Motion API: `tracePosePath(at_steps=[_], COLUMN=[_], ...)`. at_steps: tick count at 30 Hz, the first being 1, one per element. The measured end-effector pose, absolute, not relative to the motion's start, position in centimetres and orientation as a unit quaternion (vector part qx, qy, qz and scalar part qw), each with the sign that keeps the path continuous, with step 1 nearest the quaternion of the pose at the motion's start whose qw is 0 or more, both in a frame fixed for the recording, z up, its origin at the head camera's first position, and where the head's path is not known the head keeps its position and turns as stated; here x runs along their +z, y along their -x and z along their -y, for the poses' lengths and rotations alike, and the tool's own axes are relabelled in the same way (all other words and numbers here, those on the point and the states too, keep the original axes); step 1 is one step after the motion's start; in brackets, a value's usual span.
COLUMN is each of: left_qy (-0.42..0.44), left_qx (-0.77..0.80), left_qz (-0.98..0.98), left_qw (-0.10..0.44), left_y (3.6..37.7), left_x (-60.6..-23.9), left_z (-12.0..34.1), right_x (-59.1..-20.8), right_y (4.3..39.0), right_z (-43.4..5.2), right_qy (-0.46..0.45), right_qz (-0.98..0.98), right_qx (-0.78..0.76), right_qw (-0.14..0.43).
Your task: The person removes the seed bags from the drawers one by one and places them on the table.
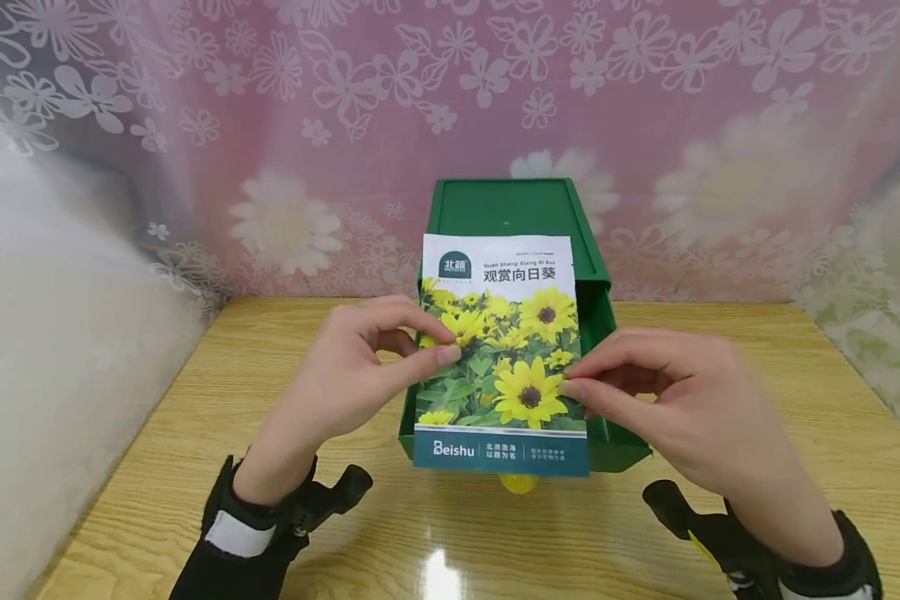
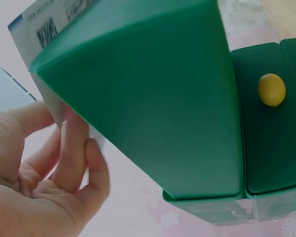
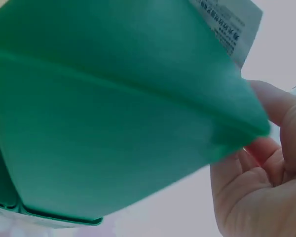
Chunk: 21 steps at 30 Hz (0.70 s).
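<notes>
A seed packet (image 1: 487, 367) with yellow flowers and a dark teal bottom band lies face up between both hands. My left hand (image 1: 345, 362) pinches its left edge with thumb and fingers. At the right edge, my right hand (image 1: 678, 396) pinches it too. Beneath the packet, a green drawer (image 1: 618, 456) is pulled out of a green drawer box (image 1: 506, 208); the packet hides most of its inside. Both wrist views show the drawer from below, with the packet's printed back (image 2: 47, 32) rising past its rim.
A yellow knob (image 1: 519, 483) shows under the packet's lower edge. In the left wrist view, another yellow knob (image 2: 272, 90) sits on a shut drawer front beside the pulled-out one. The box stands on a wooden table (image 1: 270, 533) before a pink flowered curtain (image 1: 450, 108).
</notes>
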<state>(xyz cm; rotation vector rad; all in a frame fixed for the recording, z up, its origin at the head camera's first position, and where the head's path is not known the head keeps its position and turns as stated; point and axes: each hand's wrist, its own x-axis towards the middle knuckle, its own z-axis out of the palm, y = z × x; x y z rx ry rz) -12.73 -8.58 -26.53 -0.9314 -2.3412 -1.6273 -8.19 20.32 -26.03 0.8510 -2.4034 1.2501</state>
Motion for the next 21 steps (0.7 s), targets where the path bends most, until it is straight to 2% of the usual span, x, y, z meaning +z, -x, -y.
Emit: tracePosePath(at_steps=[6, 12, 17, 21], left_qy=[0.303, 0.226, 0.139, 0.083], left_qx=[-0.555, -0.576, -0.586, -0.570], left_qz=[0.758, 0.752, 0.758, 0.782], left_qw=[0.161, 0.226, 0.248, 0.241], left_y=[13.9, 16.7, 19.3, 21.5], left_x=[-26.9, -27.2, -28.3, -29.8], left_z=[9.4, 11.9, 14.2, 15.5], right_x=[-26.2, -26.4, -26.8, -27.1], right_y=[8.6, 9.4, 10.3, 10.9], right_z=[-19.5, -19.5, -19.5, -19.6], right_qy=[-0.292, -0.256, -0.241, -0.241], right_qz=[0.834, 0.855, 0.866, 0.866], right_qx=[0.438, 0.415, 0.401, 0.402], right_qw=[0.166, 0.178, 0.174, 0.175])
